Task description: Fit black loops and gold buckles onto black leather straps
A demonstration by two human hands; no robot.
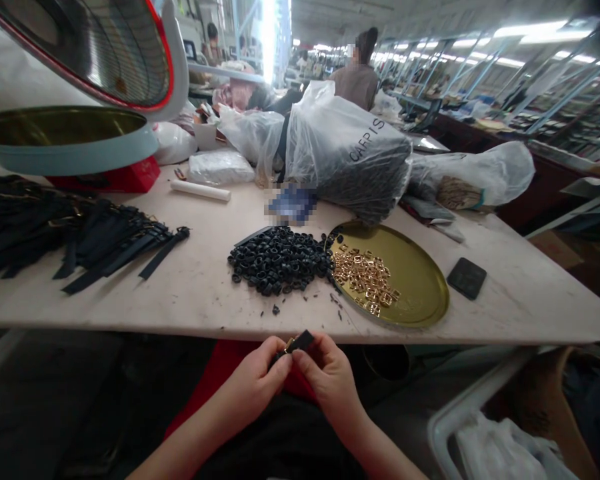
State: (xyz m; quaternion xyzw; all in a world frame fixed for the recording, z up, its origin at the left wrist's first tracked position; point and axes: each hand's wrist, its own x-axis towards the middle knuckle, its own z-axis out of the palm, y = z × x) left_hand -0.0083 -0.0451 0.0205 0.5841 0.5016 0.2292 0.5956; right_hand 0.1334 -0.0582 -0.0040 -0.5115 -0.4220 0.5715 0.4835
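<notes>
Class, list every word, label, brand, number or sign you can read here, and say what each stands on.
"CARPIS": dark capitals on the large clear plastic bag; the third letter is unclear, possibly F.
Unreadable: the pixelated blue item, and faint marks on the round gold tray.
No other text can be read.

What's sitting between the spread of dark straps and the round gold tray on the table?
In the head view, a heap of small black loops lies between the dark straps and the round gold tray, reaching the tray's edge.
</notes>
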